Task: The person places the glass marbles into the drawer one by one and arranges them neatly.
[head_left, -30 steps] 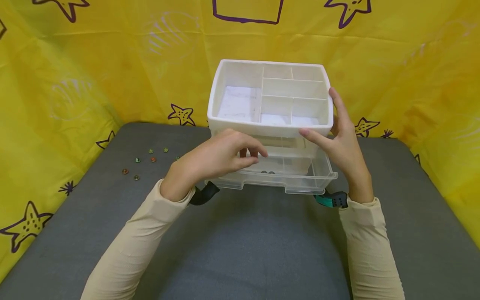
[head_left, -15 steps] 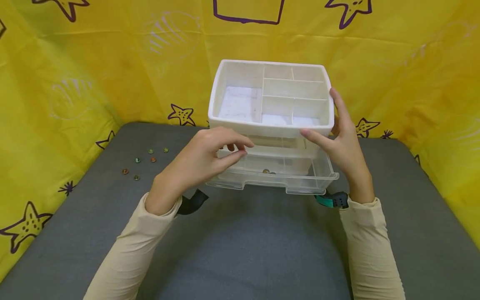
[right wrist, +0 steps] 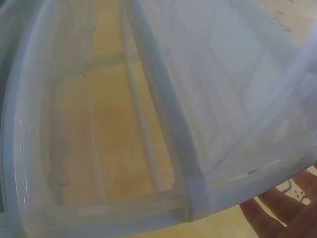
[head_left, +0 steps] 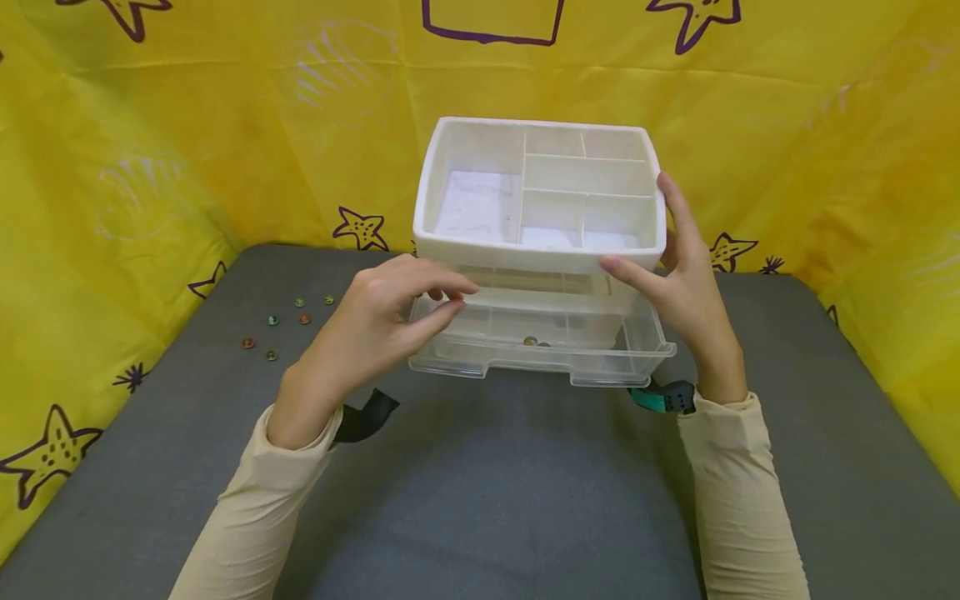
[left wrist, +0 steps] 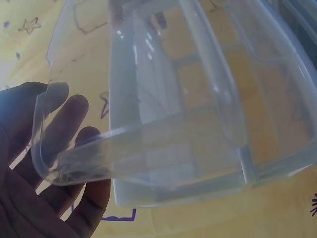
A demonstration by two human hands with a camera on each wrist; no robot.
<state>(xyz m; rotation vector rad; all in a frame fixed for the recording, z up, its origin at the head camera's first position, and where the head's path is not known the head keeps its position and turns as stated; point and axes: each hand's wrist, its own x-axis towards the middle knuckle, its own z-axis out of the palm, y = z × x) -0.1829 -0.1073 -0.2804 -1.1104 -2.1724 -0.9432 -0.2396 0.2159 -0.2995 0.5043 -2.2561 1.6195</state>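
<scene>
A white plastic drawer organizer (head_left: 540,260) with a divided top tray stands at the back of the table. Its clear drawer (head_left: 525,367) is pulled out toward me, with small round pieces (head_left: 530,341) inside near the front wall. My left hand (head_left: 371,321) hovers at the drawer's left side, fingers loosely bent, thumb apart from the index finger, holding nothing. In the left wrist view, my left fingers (left wrist: 74,119) show partly through clear plastic. My right hand (head_left: 686,287) grips the organizer's right front corner, thumb in front and fingers along the side; its fingertips (right wrist: 255,213) appear in the right wrist view.
Several small round pieces, green and reddish, such as a reddish one (head_left: 248,342), lie scattered on the grey table (head_left: 510,500) at left. A yellow cloth (head_left: 225,100) with drawn starfish hangs behind and at both sides.
My left hand has drawn back from over the drawer, leftward and toward me. A brownish round piece now shows in the drawer. My right hand has stayed at the organizer's corner.
</scene>
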